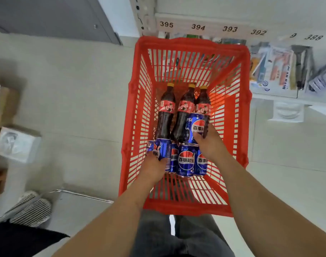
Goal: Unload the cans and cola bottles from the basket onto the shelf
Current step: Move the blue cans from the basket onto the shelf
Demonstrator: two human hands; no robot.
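A red plastic basket (230, 58) stands on the floor in front of me. Three cola bottles (165, 112) with yellow caps and red labels lie side by side in it, caps pointing away. Several blue cans lie in a row nearer to me (186, 160). My left hand (153, 166) is closed around the leftmost blue can (159, 148). My right hand (211, 143) grips another blue can (195, 127) that rests on top of the right-hand bottle. The shelf (204, 17) with number tags runs across the top of the view, behind the basket.
A lower shelf level at the right (280, 71) holds packaged goods. Cardboard boxes (15, 141) sit blurred at the left on the pale tiled floor. A striped shoe (32, 210) is at lower left. My legs in grey trousers are right under the basket's near rim.
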